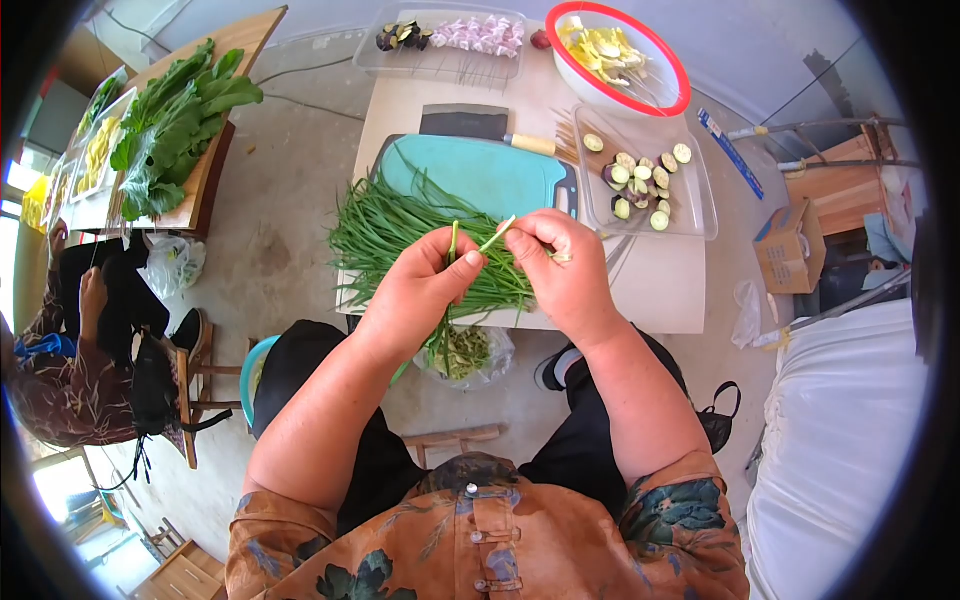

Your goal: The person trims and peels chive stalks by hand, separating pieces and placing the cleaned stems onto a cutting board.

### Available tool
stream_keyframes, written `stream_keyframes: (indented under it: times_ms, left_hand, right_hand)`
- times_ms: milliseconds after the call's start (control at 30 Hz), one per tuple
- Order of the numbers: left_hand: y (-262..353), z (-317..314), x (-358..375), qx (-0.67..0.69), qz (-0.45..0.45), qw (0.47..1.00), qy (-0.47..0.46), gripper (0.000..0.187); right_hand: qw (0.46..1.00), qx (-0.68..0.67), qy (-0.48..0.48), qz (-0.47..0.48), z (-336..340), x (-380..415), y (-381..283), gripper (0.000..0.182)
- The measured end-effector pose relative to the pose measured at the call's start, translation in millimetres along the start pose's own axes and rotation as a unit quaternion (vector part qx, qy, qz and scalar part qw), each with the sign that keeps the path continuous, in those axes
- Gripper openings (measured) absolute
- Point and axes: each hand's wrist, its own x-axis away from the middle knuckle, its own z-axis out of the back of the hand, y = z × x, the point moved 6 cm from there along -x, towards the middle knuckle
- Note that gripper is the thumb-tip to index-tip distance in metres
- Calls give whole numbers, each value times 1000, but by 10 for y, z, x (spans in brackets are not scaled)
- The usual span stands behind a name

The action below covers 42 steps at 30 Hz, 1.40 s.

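Green garlic chives [385, 235] lie in a large loose heap along the front left of the table, partly over a light-blue cutting board [490, 165]. Above the heap's near edge, my left hand [425, 285] is closed around a few chive stalks, their pale ends sticking up past the thumb. My right hand [568, 275] pinches a pale stalk end between thumb and forefinger, close to the left fingertips. A plastic bag of green trimmings [465, 352] sits below the table edge, between my knees. Behind the board lies a cleaver [465, 122] with a dark blade and light handle.
At the right stands a clear tray [690, 200] holding sliced eggplant and skewers. Farther back are a red-rimmed bowl [683, 80] of yellow vegetables and a tray [375, 62] of skewered pieces. Another person [90, 300] sits at left, near leafy greens [185, 130] on a second table.
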Motion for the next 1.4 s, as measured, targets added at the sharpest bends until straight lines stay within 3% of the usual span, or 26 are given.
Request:
stream_keyframes:
  times_ms: [133, 200, 333, 500, 700, 800, 867, 1200, 1400]
  left_hand:
    - [3, -27, 15, 18, 10, 1000, -8, 10]
    - [-1, -37, 7, 18, 11, 1000, -10, 10]
    - [-8, -49, 4, 34, 11, 999, -22, 13]
    - [-8, -81, 10, 44, 20, 998, -28, 13]
    - [18, -124, 16, 24, 34, 998, -42, 17]
    - [15, -121, 14, -40, 4, 999, -21, 14]
    - [24, -85, 4, -140, -66, 988, -6, 13]
    - [58, -129, 32, -30, -22, 998, -46, 15]
    - [54, -129, 39, -7, -2, 999, -48, 17]
  right_hand:
    - [999, -45, 7, -27, 52, -11, 44, 13]
    - [976, -175, 29, -123, 73, 4, 127, 16]
    - [954, -264, 44, -134, 78, 10, 164, 18]
    - [918, -336, -49, -206, -133, 93, 210, 21]
    - [925, -331, -88, -166, -195, 99, 152, 20]
    - [944, -282, -73, -154, -196, 91, 154, 20]
    - [957, -246, -74, -136, -193, 90, 136, 17]
    - [973, -203, -80, -75, -173, 68, 51, 16]
    - [969, -214, -84, -93, -177, 81, 74, 17]
